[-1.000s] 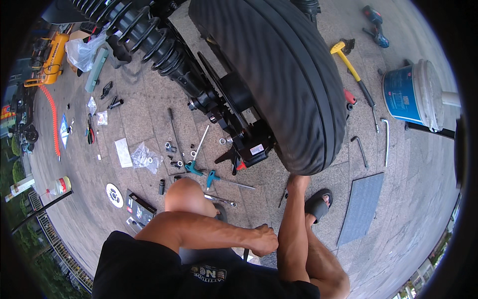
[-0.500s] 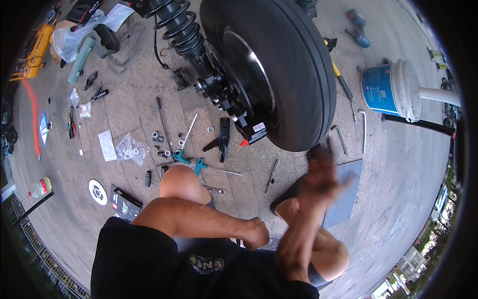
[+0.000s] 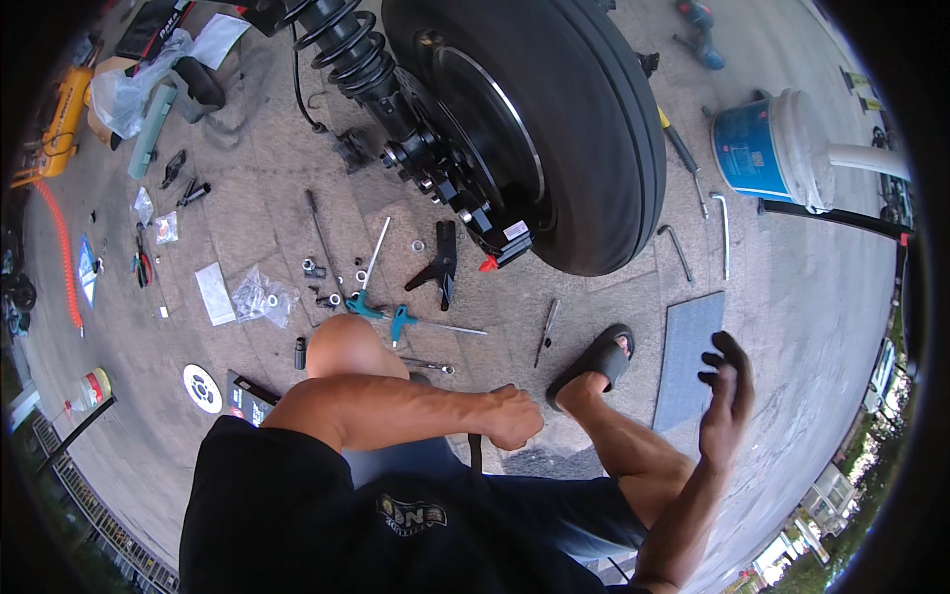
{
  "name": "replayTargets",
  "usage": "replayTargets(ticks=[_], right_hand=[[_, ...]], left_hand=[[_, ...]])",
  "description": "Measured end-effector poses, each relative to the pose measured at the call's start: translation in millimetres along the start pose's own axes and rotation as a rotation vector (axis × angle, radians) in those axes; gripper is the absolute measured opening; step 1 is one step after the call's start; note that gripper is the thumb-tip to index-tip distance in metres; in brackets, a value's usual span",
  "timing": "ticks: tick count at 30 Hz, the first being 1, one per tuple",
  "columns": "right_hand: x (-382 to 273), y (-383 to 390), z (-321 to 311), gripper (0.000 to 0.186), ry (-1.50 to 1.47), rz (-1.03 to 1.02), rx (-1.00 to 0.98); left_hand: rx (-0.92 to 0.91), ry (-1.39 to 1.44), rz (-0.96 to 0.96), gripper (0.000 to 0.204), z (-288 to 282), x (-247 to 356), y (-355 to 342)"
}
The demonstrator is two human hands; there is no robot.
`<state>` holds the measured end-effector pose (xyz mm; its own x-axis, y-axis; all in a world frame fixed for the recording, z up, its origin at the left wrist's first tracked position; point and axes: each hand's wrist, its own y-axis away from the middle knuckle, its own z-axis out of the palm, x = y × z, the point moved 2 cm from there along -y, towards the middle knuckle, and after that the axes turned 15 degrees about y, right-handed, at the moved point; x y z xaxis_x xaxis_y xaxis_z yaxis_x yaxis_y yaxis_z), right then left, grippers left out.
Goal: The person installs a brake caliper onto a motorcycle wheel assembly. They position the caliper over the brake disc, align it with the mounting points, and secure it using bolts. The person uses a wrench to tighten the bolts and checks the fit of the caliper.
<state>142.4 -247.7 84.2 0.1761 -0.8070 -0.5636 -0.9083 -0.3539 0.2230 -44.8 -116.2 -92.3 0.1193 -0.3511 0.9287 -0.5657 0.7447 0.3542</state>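
My left hand (image 3: pixel 514 417) is closed in a fist above my lap. A dark strip shows just under it, but I cannot tell what the fingers hold. Off to the right, my right hand (image 3: pixel 727 406) has darkened fingers held apart, with nothing in them, beside a grey mat (image 3: pixel 688 361). In front of me, apart from both hands, stands a black-tyred wheel (image 3: pixel 604 148). A black coil-spring shock absorber (image 3: pixel 341 49) is mounted at its left. Low on the wheel's hub side sits a black brake caliper (image 3: pixel 510 246) with a red tip.
Teal-handled T-wrenches (image 3: pixel 401 319), a black forked bracket (image 3: pixel 442 267), sockets (image 3: pixel 314 268) and a clear plastic bag (image 3: pixel 264 295) lie on the paving. A brake disc (image 3: pixel 203 388) is at the left. Hex keys (image 3: pixel 677 253) and a blue-white bucket (image 3: pixel 767 148) are at the right.
My right hand has swung away from the tyre's lower edge, to the right and back toward me. My left fist has risen slightly in view. The wheel sits higher in the picture.
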Motion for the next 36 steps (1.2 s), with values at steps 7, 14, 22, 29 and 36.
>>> replayTargets(ticks=[7, 14, 22, 29, 36], right_hand=[[2, -7, 18, 0.047, 0.268, -0.222, -0.217], [3, 0, 25, 0.051, 0.336, -0.171, -0.325], [26, -2, 31, 0.049, 0.302, -0.166, -0.307], [98, -40, 190, 0.047, -0.292, 0.446, -0.546], [57, -126, 374, 0.048, -1.63, 0.645, -0.206]], left_hand=[[-0.057, -0.001, -0.086, 0.019, 3, -7, -4], [-0.012, -0.004, -0.032, 0.019, 4, 0, -10], [0.178, -0.033, 0.104, 0.02, 7, -3, -8], [-0.075, -0.101, -0.054, 0.02, 10, 5, -3], [-0.042, -0.094, -0.048, 0.022, 37, 10, 16]])
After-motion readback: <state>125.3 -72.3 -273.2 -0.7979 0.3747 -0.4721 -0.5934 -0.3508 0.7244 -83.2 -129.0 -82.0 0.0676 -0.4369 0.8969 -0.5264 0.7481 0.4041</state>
